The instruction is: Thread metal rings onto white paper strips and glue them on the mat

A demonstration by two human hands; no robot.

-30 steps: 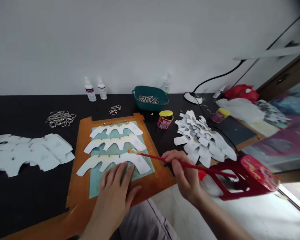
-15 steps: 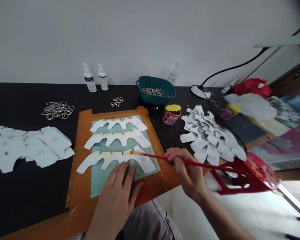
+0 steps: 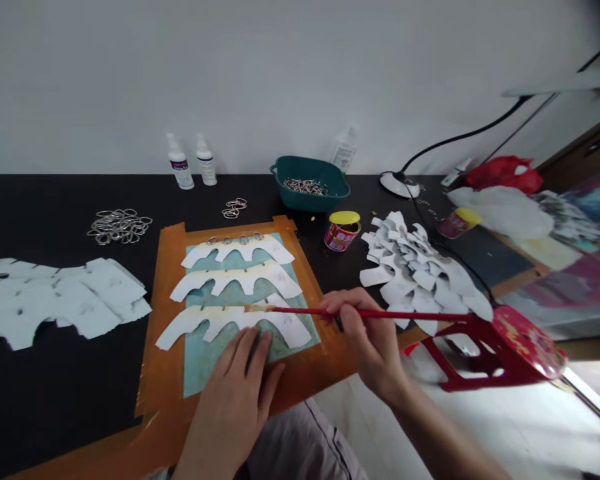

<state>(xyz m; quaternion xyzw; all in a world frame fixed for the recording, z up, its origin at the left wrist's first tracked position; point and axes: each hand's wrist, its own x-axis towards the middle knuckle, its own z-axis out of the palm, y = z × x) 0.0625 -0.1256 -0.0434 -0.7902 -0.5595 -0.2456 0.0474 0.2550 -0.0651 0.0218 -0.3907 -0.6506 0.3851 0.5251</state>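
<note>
My right hand (image 3: 363, 327) grips a long red-handled brush (image 3: 300, 311). The bristles touch the upper edge of the nearest white scalloped piece (image 3: 285, 327), where a yellowish coating shows. Flat on that same piece's lower edge and the pale green sheet (image 3: 200, 367) lies my left hand (image 3: 243, 373), fingers stretched out. Beyond it are a middle scalloped piece (image 3: 280, 275), also yellowish along its top, and a far one (image 3: 275, 248) with several metal rings (image 3: 243, 239) set along its upper edge. An orange-brown taped board (image 3: 165, 287) lies under the sheet.
A pile of metal rings (image 3: 120, 227) and stacked white pieces (image 3: 70, 293) lie left. Behind the board stand two spray bottles (image 3: 181, 167) and a green basin (image 3: 305, 199) of metal parts. To the right are an open tin (image 3: 341, 237), a heap of white pieces (image 3: 425, 280) and a red stool (image 3: 525, 340).
The brush tip has moved left along the top edge of the nearest piece, my right hand shifting slightly left with it. My left hand stays in place.
</note>
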